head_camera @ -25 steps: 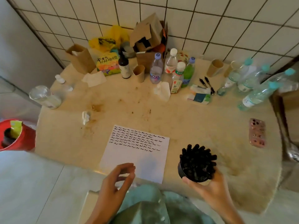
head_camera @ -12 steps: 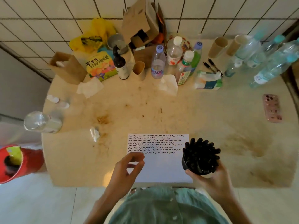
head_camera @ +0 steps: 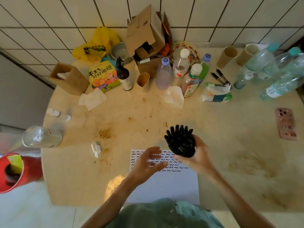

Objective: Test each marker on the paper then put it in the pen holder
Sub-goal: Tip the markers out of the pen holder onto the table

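our right hand (head_camera: 199,155) grips the black pen holder (head_camera: 181,143) full of markers (head_camera: 178,134), tilted away above the paper (head_camera: 164,183); our left hand (head_camera: 146,162), fingers spread and empty, hovers just left of it, nearer the caps.

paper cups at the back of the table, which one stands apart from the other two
The brown paper cup beside the dark pump bottle, left of the plastic bottles; the other two cups sit together at back right.
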